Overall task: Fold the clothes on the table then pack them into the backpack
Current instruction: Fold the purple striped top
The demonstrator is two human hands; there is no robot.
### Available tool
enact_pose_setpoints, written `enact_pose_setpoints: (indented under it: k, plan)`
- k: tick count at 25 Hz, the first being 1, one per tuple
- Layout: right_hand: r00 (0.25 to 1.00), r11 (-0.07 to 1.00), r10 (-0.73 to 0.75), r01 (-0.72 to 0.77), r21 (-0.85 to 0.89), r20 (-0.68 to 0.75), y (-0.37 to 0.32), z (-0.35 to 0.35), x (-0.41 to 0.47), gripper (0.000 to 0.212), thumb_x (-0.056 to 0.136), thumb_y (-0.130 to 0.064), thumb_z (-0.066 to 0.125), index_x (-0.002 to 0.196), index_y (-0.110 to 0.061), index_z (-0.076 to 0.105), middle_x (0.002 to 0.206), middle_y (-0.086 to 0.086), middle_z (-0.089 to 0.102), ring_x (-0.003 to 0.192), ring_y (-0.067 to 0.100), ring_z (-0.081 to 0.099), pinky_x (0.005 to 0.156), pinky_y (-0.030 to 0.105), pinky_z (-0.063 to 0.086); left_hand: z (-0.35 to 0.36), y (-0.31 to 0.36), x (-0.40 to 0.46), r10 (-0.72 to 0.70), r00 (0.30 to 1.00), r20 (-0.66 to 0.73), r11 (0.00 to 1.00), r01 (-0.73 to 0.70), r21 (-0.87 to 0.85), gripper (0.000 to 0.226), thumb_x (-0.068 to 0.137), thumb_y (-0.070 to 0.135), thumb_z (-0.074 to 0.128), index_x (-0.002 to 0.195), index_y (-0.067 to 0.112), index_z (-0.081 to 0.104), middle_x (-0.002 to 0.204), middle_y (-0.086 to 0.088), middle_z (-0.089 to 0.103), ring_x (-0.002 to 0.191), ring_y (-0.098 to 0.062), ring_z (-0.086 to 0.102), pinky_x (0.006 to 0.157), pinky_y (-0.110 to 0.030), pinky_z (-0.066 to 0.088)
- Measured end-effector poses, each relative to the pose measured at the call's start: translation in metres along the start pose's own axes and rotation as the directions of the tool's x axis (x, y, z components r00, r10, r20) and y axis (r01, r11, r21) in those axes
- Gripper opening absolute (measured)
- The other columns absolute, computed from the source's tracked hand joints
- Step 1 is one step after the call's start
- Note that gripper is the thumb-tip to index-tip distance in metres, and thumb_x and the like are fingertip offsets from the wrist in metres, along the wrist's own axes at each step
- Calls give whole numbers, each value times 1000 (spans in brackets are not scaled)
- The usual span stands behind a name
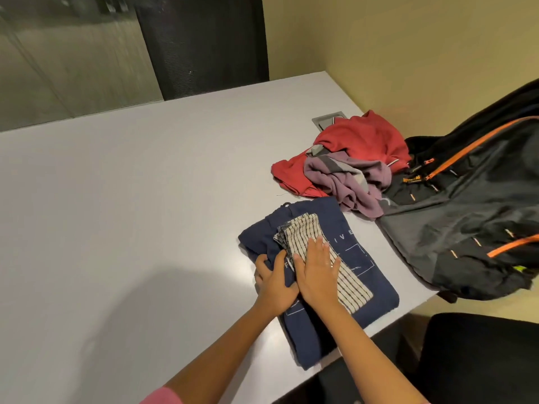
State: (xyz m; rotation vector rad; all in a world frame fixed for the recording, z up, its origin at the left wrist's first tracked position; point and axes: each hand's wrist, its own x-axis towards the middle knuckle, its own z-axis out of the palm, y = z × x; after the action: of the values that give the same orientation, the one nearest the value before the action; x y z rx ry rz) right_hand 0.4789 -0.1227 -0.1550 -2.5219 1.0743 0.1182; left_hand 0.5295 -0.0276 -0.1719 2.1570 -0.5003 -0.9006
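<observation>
Nearest us, our left hand (272, 282) grips the left edge of the folded navy T-shirt (318, 325) on the table (131, 214); our right hand (316, 271) presses flat, fingers straight, on the folded striped cloth (354, 290) stacked on it. Both look light, soft and floppy, best lifted from underneath together. Beyond lie two unfolded garments, one purple (350, 182), one red (361, 138), beside one open black backpack (466, 205).

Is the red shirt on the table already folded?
No, the red shirt lies crumpled in a heap with a purple garment beside the backpack.
</observation>
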Motion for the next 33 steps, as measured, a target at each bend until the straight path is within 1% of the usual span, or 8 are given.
enact_pose_setpoints:
  k: [4, 7, 18, 21, 25, 27, 29, 33]
  plan:
    - [995, 988, -83, 76, -132, -47, 45, -7, 8, 90, 84, -68, -16, 153, -17, 9, 161, 2, 7, 148, 19, 4, 118, 46, 1, 22, 6, 7, 70, 995, 75, 997, -68, -27, 73, 82, 34, 62, 146, 26, 27, 135, -6, 14, 131, -31, 24, 115, -41, 25]
    - [994, 980, -98, 88, -177, -47, 67, -14, 14, 90, 84, -68, -17, 153, -17, 9, 161, 1, 8, 148, 17, 4, 119, 45, 0, 36, 12, 12, 136, 987, 90, 990, -139, 26, 71, 85, 24, 66, 146, 24, 28, 133, -6, 15, 128, -31, 28, 114, -40, 27]
    - [989, 975, -48, 17, -220, -137, 95, -23, 36, 83, 91, -63, -9, 152, -15, 21, 158, 5, 23, 146, 23, 18, 117, 48, 13, 46, 33, 48, 241, 950, 197, 958, -266, 111, 69, 89, 26, 63, 148, 23, 28, 133, -6, 18, 123, -28, 35, 112, -34, 30]
    - [988, 976, -49, 17, -217, -143, 94, -21, 35, 82, 92, -63, -7, 152, -15, 22, 158, 5, 23, 146, 22, 19, 117, 48, 13, 35, 19, 48, 339, 935, 104, 934, -348, 80, 52, 90, 25, 58, 140, 22, 45, 120, -1, 29, 102, -21, 47, 98, -33, 45]
    - [984, 978, -62, 26, -209, -170, 94, -19, 34, 71, 97, -56, 7, 148, -14, 33, 153, 5, 33, 142, 23, 29, 115, 48, 19, 10, -8, 49, 581, 808, -97, 772, -509, 381, 38, 90, 27, 48, 126, 27, 58, 111, -6, 52, 90, -25, 51, 74, -32, 49]
    - [972, 978, -71, 24, -208, -224, 92, -21, 35, 59, 98, -47, 18, 139, -15, 46, 142, 6, 47, 131, 25, 43, 108, 49, 31, -11, -22, 52, 614, 784, -93, 715, -503, 486, 43, 89, 23, 48, 132, 25, 52, 119, -8, 52, 99, -28, 53, 78, -35, 48]
    - [946, 986, -61, 7, -168, -319, 85, -28, 42, 48, 96, -40, 26, 120, -16, 61, 120, 5, 59, 108, 28, 57, 91, 46, 43, -35, -42, 61, 571, 814, -108, 719, -433, 544, 50, 91, 23, 47, 141, 23, 42, 134, -10, 46, 119, -28, 46, 91, -38, 43]
    - [904, 999, -17, -3, -46, -427, 69, -51, 76, 22, 93, -24, 47, 97, -13, 66, 100, 6, 59, 95, 32, 53, 79, 44, 41, -82, -74, 87, 398, 909, -126, 700, -212, 682, 56, 100, 42, 16, 144, 16, 39, 150, -12, 38, 136, -34, 38, 100, -47, 40]
